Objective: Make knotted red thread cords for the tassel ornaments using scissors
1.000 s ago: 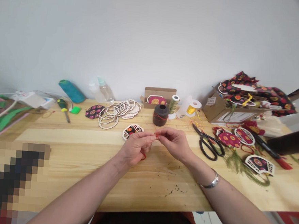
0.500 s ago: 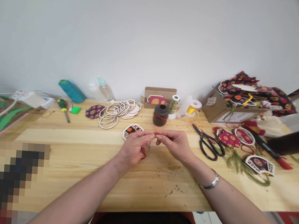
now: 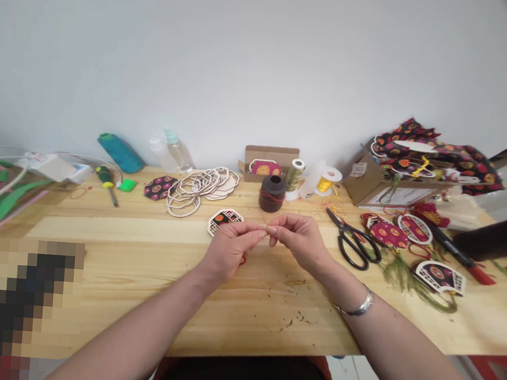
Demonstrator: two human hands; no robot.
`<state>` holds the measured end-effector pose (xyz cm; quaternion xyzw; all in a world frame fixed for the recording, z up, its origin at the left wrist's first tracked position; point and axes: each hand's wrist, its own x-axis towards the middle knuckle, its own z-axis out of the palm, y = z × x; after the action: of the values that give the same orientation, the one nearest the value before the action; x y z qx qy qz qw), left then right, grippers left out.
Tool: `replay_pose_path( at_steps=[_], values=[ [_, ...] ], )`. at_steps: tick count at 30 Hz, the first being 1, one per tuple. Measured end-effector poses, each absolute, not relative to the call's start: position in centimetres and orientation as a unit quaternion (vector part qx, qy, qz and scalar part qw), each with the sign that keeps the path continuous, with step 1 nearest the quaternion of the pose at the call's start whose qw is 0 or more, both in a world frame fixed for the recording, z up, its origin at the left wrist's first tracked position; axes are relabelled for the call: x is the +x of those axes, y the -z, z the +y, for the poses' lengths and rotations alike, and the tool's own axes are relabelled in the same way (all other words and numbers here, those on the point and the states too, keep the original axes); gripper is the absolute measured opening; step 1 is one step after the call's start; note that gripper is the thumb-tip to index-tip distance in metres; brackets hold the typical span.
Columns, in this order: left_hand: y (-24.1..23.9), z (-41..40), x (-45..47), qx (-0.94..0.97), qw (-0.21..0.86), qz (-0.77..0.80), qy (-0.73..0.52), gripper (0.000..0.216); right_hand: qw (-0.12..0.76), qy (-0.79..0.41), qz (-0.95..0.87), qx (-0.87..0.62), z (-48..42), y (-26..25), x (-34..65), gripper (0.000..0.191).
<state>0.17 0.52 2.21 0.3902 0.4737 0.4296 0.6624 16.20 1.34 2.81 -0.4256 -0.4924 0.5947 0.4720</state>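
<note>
Both hands meet above the middle of the wooden table, fingertips touching. My left hand [image 3: 234,245] is closed in a pinch on a red cord [image 3: 243,260], a bit of which shows below its fingers. My right hand [image 3: 298,240] pinches at the same spot, thumb against forefinger; the cord between the tips is mostly hidden. Just behind my left hand lies a patterned ornament with a white openwork frame [image 3: 222,218], partly covered by that hand. A dark spool [image 3: 272,193] with red thread wound round it stands beyond the fingertips.
Black-handled scissors [image 3: 356,243] lie right of my right hand, beside several fabric ornaments with green tassels [image 3: 389,234]. At the back are cut-out frames [image 3: 201,189], a yellow thread spool [image 3: 327,182] and a cardboard box of fabric [image 3: 367,183]. A screwdriver [image 3: 106,182] lies left.
My fingertips have closed more tightly together, and the red cord seen between them is now mostly covered. My right hand has risen slightly, its fingers more curled.
</note>
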Motion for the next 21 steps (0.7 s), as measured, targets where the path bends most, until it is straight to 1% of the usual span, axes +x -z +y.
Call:
replay_pose_path(
  at_steps=[8, 15, 18, 21],
  values=[
    [-2.04, 0.14, -0.04, 0.490, 0.614, 0.434, -0.440, 0.016, 0.445, -0.580, -0.529, -0.431, 1.10, -3.63, 16.27, 0.026],
    [-1.58, 0.19, -0.15, 0.463, 0.638, 0.416, -0.453, 0.017, 0.444, -0.574, -0.535, -0.433, 1.33, -3.38, 16.39, 0.027],
    [-1.66, 0.17, -0.12, 0.454, 0.645, 0.421, -0.447, 0.022, 0.445, -0.572, -0.535, -0.434, 1.37, -3.36, 16.41, 0.026],
    [-1.85, 0.11, -0.07, 0.469, 0.629, 0.437, -0.440, 0.032, 0.442, -0.566, -0.540, -0.439, 1.34, -3.41, 16.36, 0.026]
  ],
)
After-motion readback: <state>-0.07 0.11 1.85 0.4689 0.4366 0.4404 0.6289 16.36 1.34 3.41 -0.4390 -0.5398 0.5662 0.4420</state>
